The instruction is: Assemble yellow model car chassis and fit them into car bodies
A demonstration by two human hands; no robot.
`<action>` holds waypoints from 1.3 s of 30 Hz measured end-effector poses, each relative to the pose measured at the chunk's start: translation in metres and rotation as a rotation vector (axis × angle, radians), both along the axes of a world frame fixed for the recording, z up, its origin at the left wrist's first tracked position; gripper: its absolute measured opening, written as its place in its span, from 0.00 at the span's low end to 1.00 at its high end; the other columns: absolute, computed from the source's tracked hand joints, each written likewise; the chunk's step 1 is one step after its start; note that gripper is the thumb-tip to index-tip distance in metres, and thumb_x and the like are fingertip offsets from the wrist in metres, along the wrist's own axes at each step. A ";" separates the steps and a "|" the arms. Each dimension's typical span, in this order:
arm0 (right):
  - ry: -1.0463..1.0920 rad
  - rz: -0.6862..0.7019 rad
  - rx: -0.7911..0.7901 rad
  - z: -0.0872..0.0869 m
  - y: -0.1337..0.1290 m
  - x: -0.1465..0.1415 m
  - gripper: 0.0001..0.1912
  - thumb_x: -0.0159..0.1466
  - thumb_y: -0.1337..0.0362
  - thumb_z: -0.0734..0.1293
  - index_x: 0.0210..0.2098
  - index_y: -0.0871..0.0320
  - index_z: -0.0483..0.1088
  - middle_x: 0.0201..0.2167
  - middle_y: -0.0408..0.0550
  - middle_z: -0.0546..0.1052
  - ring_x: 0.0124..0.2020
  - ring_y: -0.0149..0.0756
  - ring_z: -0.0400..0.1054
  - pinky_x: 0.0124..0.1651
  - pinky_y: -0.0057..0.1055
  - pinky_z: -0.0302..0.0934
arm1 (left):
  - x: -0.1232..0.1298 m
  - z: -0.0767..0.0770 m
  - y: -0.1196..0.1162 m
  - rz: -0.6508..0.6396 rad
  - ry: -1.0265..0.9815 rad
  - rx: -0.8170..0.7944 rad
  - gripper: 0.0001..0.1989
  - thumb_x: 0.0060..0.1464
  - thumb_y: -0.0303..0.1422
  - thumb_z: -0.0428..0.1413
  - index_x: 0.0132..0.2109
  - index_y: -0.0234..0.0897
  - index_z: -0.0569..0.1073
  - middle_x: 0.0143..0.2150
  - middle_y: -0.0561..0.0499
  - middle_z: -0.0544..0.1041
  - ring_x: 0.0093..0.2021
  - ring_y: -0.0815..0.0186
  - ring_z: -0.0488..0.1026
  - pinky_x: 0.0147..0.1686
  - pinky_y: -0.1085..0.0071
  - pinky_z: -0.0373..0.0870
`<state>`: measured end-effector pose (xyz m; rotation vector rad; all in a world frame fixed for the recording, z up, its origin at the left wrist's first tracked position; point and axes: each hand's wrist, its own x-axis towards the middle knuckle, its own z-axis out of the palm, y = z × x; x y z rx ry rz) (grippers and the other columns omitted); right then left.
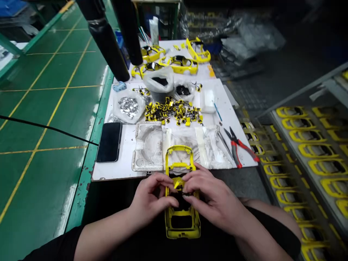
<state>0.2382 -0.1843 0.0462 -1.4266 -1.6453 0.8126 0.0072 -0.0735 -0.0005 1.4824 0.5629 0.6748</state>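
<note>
A yellow plastic toy car body shell [182,232] lies lengthwise in front of me, over my lap, its far end at the table's front edge. My left hand [152,194] grips its left side, fingers curled over the rim and thumb reaching into the middle opening. From the right, my right hand [208,188] is closed around the other side, its fingertips bent inward. Between the fingertips sits a small yellow part with black pieces [178,183]; how it meets the shell is partly hidden by my fingers.
Small yellow-and-black parts [174,110] are heaped on the table. Around them are a bag of silvery pieces [128,107], a phone [109,142], a stained white foam block [149,145] and red-handled pliers [236,143]. Black tool bodies [108,47] hang overhead. Racked yellow shells [317,150] stand right.
</note>
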 end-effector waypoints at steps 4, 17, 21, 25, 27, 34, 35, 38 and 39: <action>0.069 -0.176 -0.080 0.006 0.005 0.026 0.04 0.75 0.59 0.74 0.48 0.49 0.79 0.48 0.45 0.86 0.52 0.39 0.82 0.69 0.41 0.72 | 0.000 -0.005 0.002 -0.083 0.051 0.434 0.21 0.68 0.47 0.68 0.59 0.41 0.77 0.40 0.48 0.85 0.31 0.67 0.78 0.32 0.73 0.73; -0.413 -0.271 -0.096 0.083 0.256 0.025 0.08 0.73 0.58 0.73 0.43 0.56 0.81 0.42 0.50 0.86 0.43 0.42 0.80 0.51 0.39 0.72 | 0.014 -0.037 -0.004 0.006 0.006 0.953 0.34 0.73 0.60 0.53 0.26 0.39 0.70 0.30 0.50 0.75 0.27 0.66 0.64 0.28 0.64 0.57; -0.542 -0.272 -0.132 0.096 0.339 0.020 0.11 0.75 0.57 0.75 0.48 0.60 0.79 0.48 0.50 0.84 0.50 0.41 0.79 0.58 0.45 0.76 | 0.021 -0.050 -0.006 0.109 -0.067 0.946 0.38 0.71 0.65 0.51 0.24 0.38 0.69 0.27 0.50 0.74 0.25 0.67 0.62 0.26 0.64 0.55; -0.603 -0.249 -0.159 0.099 0.386 0.007 0.15 0.76 0.56 0.74 0.55 0.60 0.78 0.53 0.51 0.82 0.52 0.42 0.80 0.58 0.46 0.78 | 0.025 -0.057 -0.007 0.156 -0.076 0.929 0.40 0.70 0.67 0.50 0.23 0.38 0.68 0.25 0.51 0.74 0.23 0.68 0.64 0.26 0.64 0.58; -0.623 -0.252 -0.147 0.099 0.398 0.000 0.16 0.76 0.56 0.74 0.57 0.60 0.78 0.55 0.52 0.82 0.54 0.43 0.79 0.58 0.47 0.78 | 0.026 -0.059 -0.007 0.152 -0.067 0.919 0.41 0.69 0.68 0.49 0.23 0.38 0.69 0.25 0.51 0.74 0.23 0.68 0.65 0.26 0.64 0.59; -0.737 -0.376 -0.159 0.100 0.401 -0.003 0.18 0.78 0.51 0.71 0.58 0.59 0.78 0.57 0.54 0.81 0.57 0.45 0.79 0.62 0.50 0.76 | 0.027 -0.057 -0.008 0.176 -0.097 0.902 0.41 0.69 0.69 0.47 0.23 0.39 0.69 0.24 0.52 0.71 0.23 0.68 0.65 0.26 0.63 0.59; -0.759 -0.387 -0.162 0.101 0.395 -0.001 0.18 0.78 0.51 0.71 0.58 0.59 0.78 0.57 0.54 0.81 0.57 0.45 0.78 0.63 0.50 0.76 | 0.027 -0.055 -0.008 0.178 -0.100 0.898 0.41 0.69 0.68 0.47 0.23 0.39 0.68 0.24 0.53 0.71 0.23 0.68 0.64 0.26 0.63 0.59; -0.834 -0.377 -0.196 0.104 0.365 0.008 0.18 0.79 0.50 0.70 0.56 0.59 0.78 0.55 0.53 0.82 0.57 0.45 0.78 0.64 0.51 0.75 | 0.025 -0.046 -0.008 0.189 -0.115 0.889 0.41 0.70 0.67 0.48 0.22 0.38 0.67 0.24 0.52 0.71 0.23 0.68 0.63 0.26 0.64 0.59; -0.862 -0.361 -0.219 0.104 0.352 0.012 0.18 0.78 0.50 0.70 0.55 0.59 0.79 0.53 0.53 0.83 0.56 0.45 0.79 0.64 0.51 0.75 | 0.024 -0.043 -0.007 0.189 -0.116 0.888 0.41 0.71 0.66 0.48 0.22 0.38 0.67 0.24 0.52 0.72 0.23 0.69 0.63 0.27 0.65 0.59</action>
